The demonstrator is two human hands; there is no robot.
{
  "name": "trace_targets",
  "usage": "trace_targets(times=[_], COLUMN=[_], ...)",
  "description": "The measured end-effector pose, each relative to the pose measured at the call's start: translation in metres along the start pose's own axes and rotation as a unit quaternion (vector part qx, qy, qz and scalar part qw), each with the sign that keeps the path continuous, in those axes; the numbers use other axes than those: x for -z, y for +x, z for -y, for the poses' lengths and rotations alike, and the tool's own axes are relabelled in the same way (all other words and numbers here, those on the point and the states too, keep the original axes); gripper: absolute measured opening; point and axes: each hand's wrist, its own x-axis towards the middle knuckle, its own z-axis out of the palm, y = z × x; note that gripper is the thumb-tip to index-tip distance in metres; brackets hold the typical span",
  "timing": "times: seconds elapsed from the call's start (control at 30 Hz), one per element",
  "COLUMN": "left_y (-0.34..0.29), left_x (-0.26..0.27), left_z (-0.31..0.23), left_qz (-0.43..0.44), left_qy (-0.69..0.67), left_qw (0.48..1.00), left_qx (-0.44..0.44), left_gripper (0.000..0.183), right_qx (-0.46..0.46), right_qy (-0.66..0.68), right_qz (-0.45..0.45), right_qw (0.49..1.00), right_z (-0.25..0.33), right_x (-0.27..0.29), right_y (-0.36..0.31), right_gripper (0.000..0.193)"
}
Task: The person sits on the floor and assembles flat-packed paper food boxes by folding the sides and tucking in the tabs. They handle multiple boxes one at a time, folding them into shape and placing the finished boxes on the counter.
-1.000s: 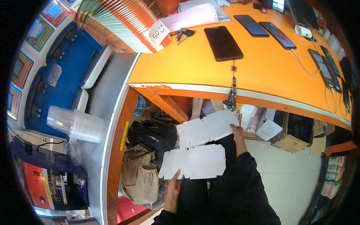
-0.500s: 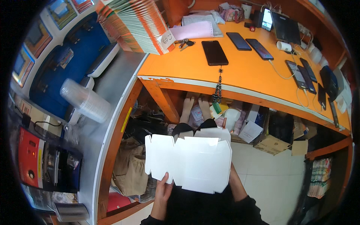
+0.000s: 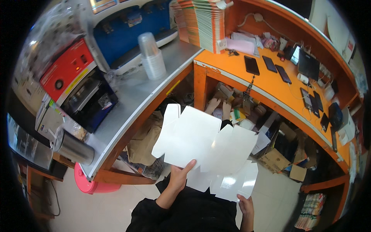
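A glossy white flat cardboard box blank (image 3: 193, 135), with cut flaps and crease lines, is spread out above my lap. Whether it is one sheet or overlapping sheets I cannot tell. My left hand (image 3: 179, 178) is closed on its near edge around the middle, thumb lying on top and the other fingers partly hidden beneath. At the near right corner, my right hand (image 3: 246, 205) pinches a smaller panel (image 3: 235, 183) of the blank. Both hands keep it raised off any surface.
On the left, a metal counter (image 3: 127, 92) carries stacked clear plastic cups (image 3: 151, 58), a steel tumbler (image 3: 75, 147) and a red and black machine (image 3: 79, 81). The orange desk (image 3: 232, 69) holds several phones. Cardboard boxes (image 3: 276, 158) lie under it; a pink bucket (image 3: 94, 181) stands on the floor.
The view has swung left. The white blank is now spread wider, showing more panels. My left hand sits at its middle near edge, and my right hand's fingers have come into view at a corner.
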Motion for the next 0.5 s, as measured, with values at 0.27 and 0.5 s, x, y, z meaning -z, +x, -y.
trace_targets(times=[0.27, 0.5], left_y=[-0.031, -0.041], left_x=[-0.005, -0.003], left_z=[-0.035, -0.044], left_qz=[0.001, 0.008], left_qy=[-0.06, -0.038], left_qw=[0.995, 0.993], left_qx=[-0.079, -0.113], left_gripper=[0.043, 0.039], right_qx=[0.091, 0.106], right_qy=[-0.12, -0.216], right_qz=[-0.023, -0.023], right_qw=[0.988, 0.97], right_z=[0.024, 0.029], right_x=[-0.007, -0.004], right_y=[-0.052, -0.07], right_gripper=[0.062, 0.058])
